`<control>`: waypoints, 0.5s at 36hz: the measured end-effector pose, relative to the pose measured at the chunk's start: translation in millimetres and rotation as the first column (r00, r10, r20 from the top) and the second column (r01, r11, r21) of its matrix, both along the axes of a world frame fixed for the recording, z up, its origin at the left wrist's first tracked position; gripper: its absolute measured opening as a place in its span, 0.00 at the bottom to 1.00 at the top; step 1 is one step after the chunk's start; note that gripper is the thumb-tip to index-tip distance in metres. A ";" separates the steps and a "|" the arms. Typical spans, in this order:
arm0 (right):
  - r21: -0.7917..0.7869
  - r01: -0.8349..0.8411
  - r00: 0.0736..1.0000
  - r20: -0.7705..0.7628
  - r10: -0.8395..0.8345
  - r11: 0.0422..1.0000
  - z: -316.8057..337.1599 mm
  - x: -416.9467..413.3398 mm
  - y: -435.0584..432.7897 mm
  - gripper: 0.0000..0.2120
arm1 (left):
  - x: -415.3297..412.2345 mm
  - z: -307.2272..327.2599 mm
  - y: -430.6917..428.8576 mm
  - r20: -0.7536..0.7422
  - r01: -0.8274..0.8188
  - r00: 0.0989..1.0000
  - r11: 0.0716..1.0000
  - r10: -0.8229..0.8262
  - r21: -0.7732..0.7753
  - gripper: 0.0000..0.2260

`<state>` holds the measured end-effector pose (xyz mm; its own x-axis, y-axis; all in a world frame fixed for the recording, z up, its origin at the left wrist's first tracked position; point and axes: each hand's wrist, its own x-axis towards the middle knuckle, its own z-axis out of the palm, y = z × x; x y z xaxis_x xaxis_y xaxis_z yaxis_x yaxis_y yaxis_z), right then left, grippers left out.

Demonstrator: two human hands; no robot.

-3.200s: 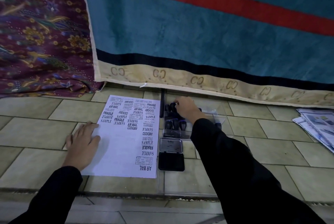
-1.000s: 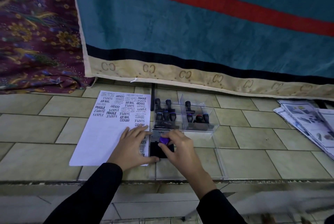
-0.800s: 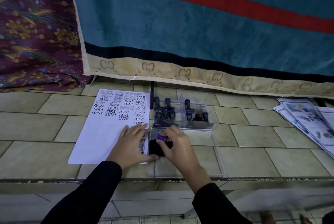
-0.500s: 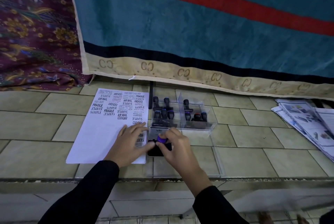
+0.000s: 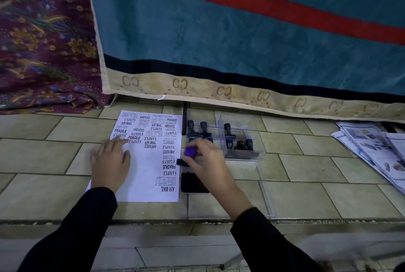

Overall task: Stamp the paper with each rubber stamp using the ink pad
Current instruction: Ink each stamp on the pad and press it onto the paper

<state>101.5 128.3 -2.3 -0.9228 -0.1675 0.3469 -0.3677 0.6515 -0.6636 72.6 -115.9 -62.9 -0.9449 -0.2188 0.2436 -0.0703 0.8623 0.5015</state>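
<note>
A white paper (image 5: 144, 175) lies on the tiled ledge, covered along its top and right side with black stamped words. My left hand (image 5: 110, 163) rests flat on the paper's left part, fingers spread. My right hand (image 5: 206, 165) grips a rubber stamp with a purple knob (image 5: 189, 151), lifted and tilted just above the paper's right edge. The black ink pad (image 5: 192, 184) lies open below that hand, partly hidden by it. Several more stamps stand in a clear plastic box (image 5: 245, 157) behind.
A teal rug with a red stripe (image 5: 241, 37) hangs behind the ledge, next to a patterned maroon cloth (image 5: 43, 41). A stack of printed sheets (image 5: 372, 151) lies at the right. The clear lid (image 5: 265, 197) rests right of the ink pad, near the ledge's front edge (image 5: 197, 221).
My right hand has lifted the purple-knobbed stamp off the ink pad and moved it up toward the paper. My left hand has slid left from the pad's side onto the paper's left part.
</note>
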 end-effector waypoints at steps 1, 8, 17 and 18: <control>-0.040 -0.013 1.000 0.006 0.013 0.999 3.0 -8.0 -7.3 0.11 | -0.3 -2.9 -1.4 0.064 -0.025 0.998 0.999 0.028 -0.039 0.16; -0.023 -0.078 0.997 -0.008 0.078 0.997 1.5 -49.9 -56.2 0.09 | -1.1 -14.4 -3.4 0.119 -0.042 0.991 0.994 0.054 -0.104 0.18; 0.097 -0.108 0.994 0.028 0.106 0.989 -14.3 -66.2 -77.1 0.11 | -2.3 -13.6 -1.6 0.109 -0.054 0.992 0.994 0.065 -0.098 0.17; 0.105 -0.110 0.994 0.032 0.107 0.988 -14.8 -67.0 -78.4 0.11 | -2.4 -13.7 -1.7 0.108 -0.057 0.992 0.994 0.068 -0.097 0.17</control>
